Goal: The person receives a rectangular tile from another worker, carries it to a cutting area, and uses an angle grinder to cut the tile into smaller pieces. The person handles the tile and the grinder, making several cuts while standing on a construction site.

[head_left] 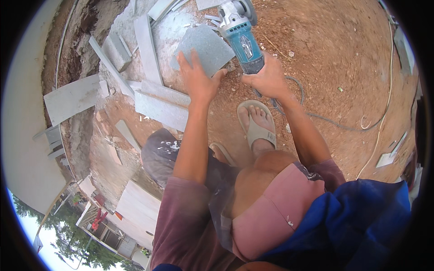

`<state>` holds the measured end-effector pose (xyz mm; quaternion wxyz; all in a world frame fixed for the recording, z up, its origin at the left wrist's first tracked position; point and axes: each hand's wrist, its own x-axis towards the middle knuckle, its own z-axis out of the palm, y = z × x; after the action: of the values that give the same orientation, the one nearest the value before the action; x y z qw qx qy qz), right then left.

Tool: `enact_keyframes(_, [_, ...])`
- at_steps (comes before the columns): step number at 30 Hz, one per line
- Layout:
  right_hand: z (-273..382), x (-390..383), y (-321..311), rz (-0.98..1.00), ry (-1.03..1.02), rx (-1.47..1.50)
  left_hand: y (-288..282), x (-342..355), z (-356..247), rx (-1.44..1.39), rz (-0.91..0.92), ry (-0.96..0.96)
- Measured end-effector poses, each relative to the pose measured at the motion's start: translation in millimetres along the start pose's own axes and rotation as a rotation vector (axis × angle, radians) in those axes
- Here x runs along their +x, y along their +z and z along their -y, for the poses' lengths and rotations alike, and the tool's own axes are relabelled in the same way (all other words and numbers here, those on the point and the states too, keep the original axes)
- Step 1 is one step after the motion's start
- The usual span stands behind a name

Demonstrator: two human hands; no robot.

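My right hand [267, 77] is wrapped round the rear of a teal angle grinder [244, 43], whose metal head and disc guard point away from me. Its cord drops behind my wrist. A roughly square grey stone tile [203, 44] lies just left of the grinder. Over the tile's near edge is my left hand [199, 80], its fingers spread and the thumb stretched toward the tile's right corner. The fingertips overlap the tile, though I cannot tell how firmly they touch it.
Long cut stone strips [148, 47] and slabs [162, 106] lie left of the tile among pale dust. The grinder's cord [334, 123] runs right across the reddish soil. My sandalled foot [257, 121] is close below the grinder. A pale wall [27, 104] rises at far left.
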<state>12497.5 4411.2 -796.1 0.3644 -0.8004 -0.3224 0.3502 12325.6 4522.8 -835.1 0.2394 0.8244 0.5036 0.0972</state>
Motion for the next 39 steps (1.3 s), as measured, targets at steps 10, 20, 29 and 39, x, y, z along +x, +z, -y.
enact_keyframes(10, [-31.0, 12.8, -35.2, -0.327, 0.15, 0.3, 32.3, -63.4, -101.9, -1.067, 0.608, -0.357])
enact_keyframes(20, [-28.3, 5.5, -34.9, -0.351, 0.179, 0.245, 58.4, -72.8, -103.2, -1.064, 0.445, -0.364])
enact_keyframes(29, [-34.4, 9.8, -25.5, -0.338, 0.157, 0.169, 65.9, -66.4, -82.3, -0.862, 0.38, -0.374])
enact_keyframes(39, [-70.7, 52.9, -42.9, -0.5, 0.198, -0.294, -10.8, 34.4, -22.4, 0.155, -0.084, 0.142])
